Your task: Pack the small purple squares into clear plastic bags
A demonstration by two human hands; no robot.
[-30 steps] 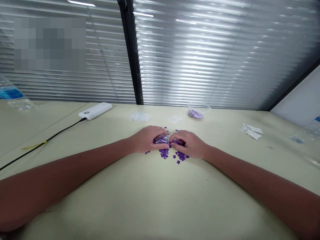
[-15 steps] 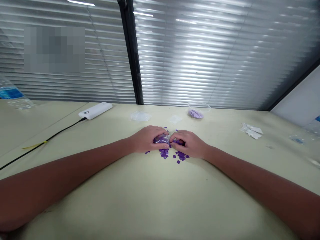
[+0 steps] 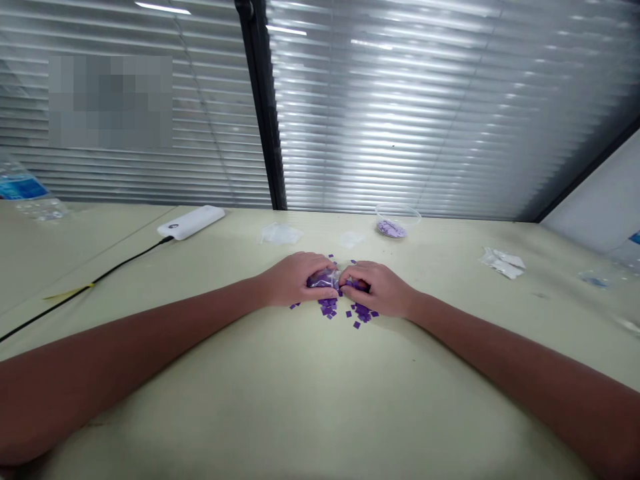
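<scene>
My left hand (image 3: 300, 280) is wrapped round a small clear plastic bag (image 3: 327, 279) with purple pieces in it. Close beside it on the right, my right hand (image 3: 381, 288) has its fingers curled at the mouth of the bag, over some purple squares; what its fingertips grip is too small to tell. Several loose purple squares (image 3: 363, 312) lie on the table (image 3: 320, 400) under and in front of both hands, and a few lie just behind them.
A clear round tub (image 3: 391, 229) of pale purple pieces stands at the back. Flat clear bags (image 3: 281, 233), a white power bank (image 3: 193, 222) with a black cable, torn white packets (image 3: 503, 262) and a bottle (image 3: 30, 190) lie around. Blinds rise behind the table.
</scene>
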